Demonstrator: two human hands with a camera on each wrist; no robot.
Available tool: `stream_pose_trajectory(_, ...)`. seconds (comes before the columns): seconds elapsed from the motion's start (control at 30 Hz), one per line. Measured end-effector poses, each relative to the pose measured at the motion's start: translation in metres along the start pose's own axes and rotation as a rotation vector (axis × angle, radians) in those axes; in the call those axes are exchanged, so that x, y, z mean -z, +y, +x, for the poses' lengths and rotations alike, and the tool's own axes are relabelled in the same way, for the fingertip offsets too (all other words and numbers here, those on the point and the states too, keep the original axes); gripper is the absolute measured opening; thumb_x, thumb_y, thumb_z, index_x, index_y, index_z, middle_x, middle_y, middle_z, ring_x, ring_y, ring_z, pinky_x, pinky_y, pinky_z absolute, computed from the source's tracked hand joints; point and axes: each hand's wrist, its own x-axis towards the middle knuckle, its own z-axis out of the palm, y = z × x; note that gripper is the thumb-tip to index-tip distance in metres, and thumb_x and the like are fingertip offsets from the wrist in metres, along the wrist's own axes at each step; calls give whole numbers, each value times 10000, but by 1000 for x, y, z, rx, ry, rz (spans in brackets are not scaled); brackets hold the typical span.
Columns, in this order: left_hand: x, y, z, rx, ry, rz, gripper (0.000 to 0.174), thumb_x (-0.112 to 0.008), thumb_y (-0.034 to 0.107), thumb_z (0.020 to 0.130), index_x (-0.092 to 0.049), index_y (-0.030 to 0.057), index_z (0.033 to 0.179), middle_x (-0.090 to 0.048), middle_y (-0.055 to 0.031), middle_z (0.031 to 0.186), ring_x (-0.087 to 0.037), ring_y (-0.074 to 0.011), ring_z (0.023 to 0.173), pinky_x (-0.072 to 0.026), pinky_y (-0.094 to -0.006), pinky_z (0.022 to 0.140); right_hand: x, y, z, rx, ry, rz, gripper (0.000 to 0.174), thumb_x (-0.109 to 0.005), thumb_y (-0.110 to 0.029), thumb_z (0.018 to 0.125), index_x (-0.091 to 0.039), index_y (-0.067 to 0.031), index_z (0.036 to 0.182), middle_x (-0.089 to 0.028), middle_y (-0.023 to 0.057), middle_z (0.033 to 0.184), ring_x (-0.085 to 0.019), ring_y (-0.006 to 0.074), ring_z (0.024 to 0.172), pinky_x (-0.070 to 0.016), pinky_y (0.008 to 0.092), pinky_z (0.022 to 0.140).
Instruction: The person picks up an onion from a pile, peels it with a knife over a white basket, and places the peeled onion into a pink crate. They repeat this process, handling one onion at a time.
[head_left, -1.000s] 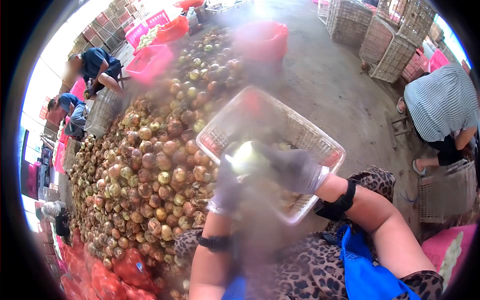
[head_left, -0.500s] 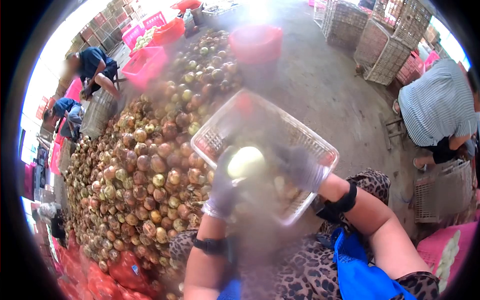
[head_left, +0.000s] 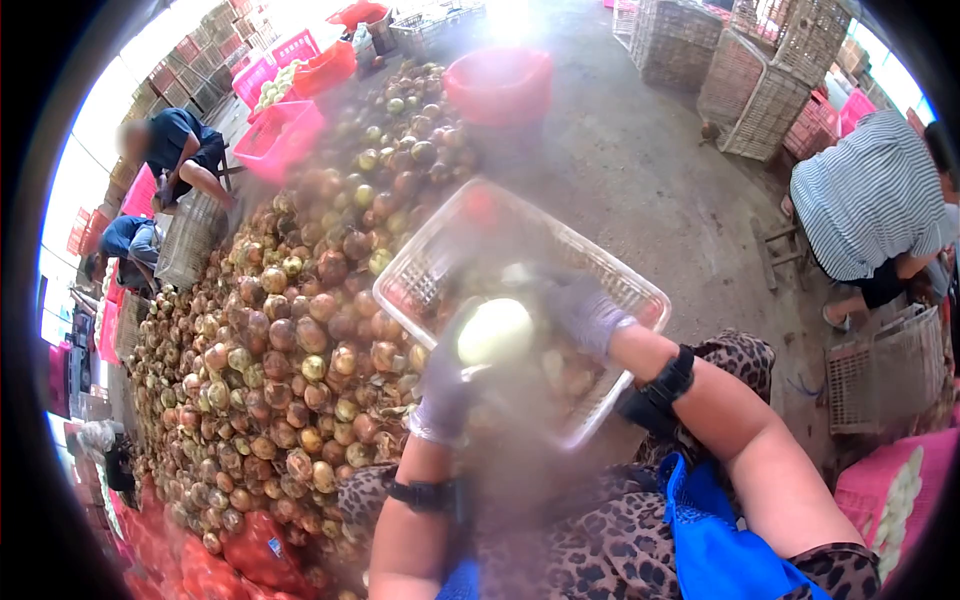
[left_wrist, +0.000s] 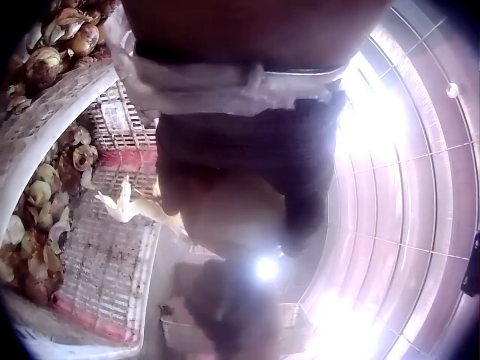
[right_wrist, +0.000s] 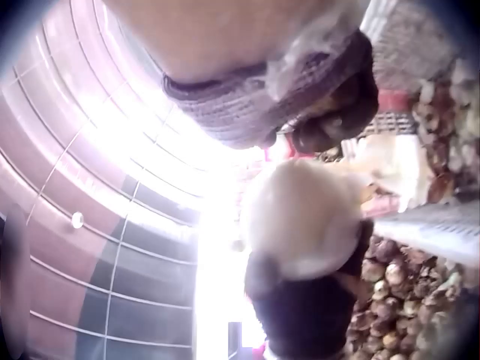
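1. At left, we see the onion heap (head_left: pixel 290 350).
2. Next, our left hand (head_left: pixel 440 393) is curled round a pale onion (head_left: pixel 495 333), over the crate (head_left: pixel 590 255).
3. The onion is nearly round; in the head view its slight long axis seems to run lower left to upper right, but we cannot tell root from neck.
4. Our right hand (head_left: pixel 588 312) sits farther from it than a second ago, fingers seemingly curled; we cannot tell whether they grip anything. We judge the onion mostly stripped.

Produce warehouse or shed: onion heap (head_left: pixel 270 360) on grey floor (head_left: pixel 640 150), stacked crates (head_left: pixel 785 105) (plus seated workers (head_left: pixel 865 195)).
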Motion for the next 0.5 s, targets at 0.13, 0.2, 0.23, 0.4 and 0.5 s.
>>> stream_pose_trajectory(0.13, 0, 16, -3, 37, -39, -284, 1025, -829, 295, 554, -313, 30, 1399, -507, -128, 1242, -525, -254, 1113, -457, -373, 942, 7, -12, 7, 4, -16, -421, 404, -531, -195, 906, -489, -102, 1296, -606, 70, 1025, -584, 113, 775, -500, 262, 694)
stream_pose_trajectory(0.2, -4, 34, -4, 78, -45, -290, 1076, -840, 316, 541, -273, 37, 1412, -472, -141, 1265, -505, -279, 1132, -447, -399, 954, 3, -9, -1, 64, -87, -234, 467, -525, -187, 903, -419, -108, 1352, -593, 70, 1036, -580, 107, 801, -499, 259, 712)
stream_pose_trajectory(0.23, -3, 33, -3, 80, -54, -312, 1093, -846, 329, 543, -258, 46, 1420, -457, -139, 1277, -501, -276, 1136, -450, -397, 950, 1, -6, -7, 160, -110, -265, 479, -530, -190, 895, -414, -112, 1354, -586, 82, 1049, -579, 137, 825, -495, 279, 724)
stream_pose_trajectory(0.4, -5, 19, -1, 85, -48, -325, 1017, -796, 374, 620, -260, 48, 1420, -454, -140, 1275, -488, -272, 1148, -441, -376, 953, -15, 8, -19, 460, -92, -823, 528, -582, -205, 814, -450, -165, 1323, -556, 150, 1124, -569, 350, 943, -463, 409, 793)
stream_pose_trajectory(0.5, -3, 14, 0, 112, 13, -340, 980, -761, 382, 644, -266, 39, 1418, -462, -143, 1268, -498, -273, 1132, -437, -370, 951, -15, -6, -23, 260, -188, -818, 548, -620, -187, 768, -473, -150, 1294, -556, 150, 1132, -557, 372, 995, -452, 413, 852)
